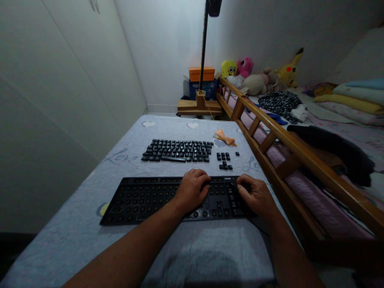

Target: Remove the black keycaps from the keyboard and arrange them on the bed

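Observation:
A black keyboard [144,200] lies flat on the cloth-covered table, most of its key sockets bare. Keycaps [232,200] still sit on part of the number pad at its right end. My left hand [193,188] rests across the keyboard's middle, its fingers bent over the far edge and holding it. Over the number pad, my right hand [253,194] is closed with thumb and index finger pinched together; whatever is between them is hidden. Beyond the keyboard, removed black keycaps [180,150] lie in rows, with smaller groups of keycaps [223,156] to their right.
An orange cloth [225,137] lies near the table's far right corner, over a thin tool-like item. A wooden bed rail [270,128] runs along the right side. Behind the table stands a wooden base [199,106] with a pole. A cable passes under my right wrist.

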`<state>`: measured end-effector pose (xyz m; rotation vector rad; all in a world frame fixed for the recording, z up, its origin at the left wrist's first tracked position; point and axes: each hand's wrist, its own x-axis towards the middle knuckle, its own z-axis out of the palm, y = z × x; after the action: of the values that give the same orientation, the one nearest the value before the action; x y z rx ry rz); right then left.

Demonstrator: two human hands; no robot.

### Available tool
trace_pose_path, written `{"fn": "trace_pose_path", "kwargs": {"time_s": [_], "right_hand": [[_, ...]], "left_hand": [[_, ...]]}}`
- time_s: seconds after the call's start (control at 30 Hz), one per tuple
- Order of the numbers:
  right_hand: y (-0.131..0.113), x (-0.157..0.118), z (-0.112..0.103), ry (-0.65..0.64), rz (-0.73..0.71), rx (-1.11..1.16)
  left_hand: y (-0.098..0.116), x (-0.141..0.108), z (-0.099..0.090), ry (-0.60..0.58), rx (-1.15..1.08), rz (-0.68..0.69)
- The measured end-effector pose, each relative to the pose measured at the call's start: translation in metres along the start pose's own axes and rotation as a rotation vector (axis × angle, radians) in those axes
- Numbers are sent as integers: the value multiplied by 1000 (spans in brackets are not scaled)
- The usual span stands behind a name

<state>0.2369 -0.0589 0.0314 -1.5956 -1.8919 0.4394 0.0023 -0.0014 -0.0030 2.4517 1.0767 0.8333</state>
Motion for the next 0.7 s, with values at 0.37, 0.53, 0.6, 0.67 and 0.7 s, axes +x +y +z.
{"fn": "trace_pose_path", "kwargs": {"time_s": [0.37,0.53,0.6,0.67,0.7], "right_hand": [[0,-1,-2,52,-15,22],[3,-1,0,81,8,2],[4,-1,1,83,9,-5],[5,-1,2,80,6,-9],[5,-1,2,79,2,-10]], "left_hand": [[-1,0,1,-9,1,-4],[0,0,0,-11,-4,-5],[0,0,0,-6,-6,-3],[0,0,0,1,-6,0],[0,0,0,1,-5,4]]}}
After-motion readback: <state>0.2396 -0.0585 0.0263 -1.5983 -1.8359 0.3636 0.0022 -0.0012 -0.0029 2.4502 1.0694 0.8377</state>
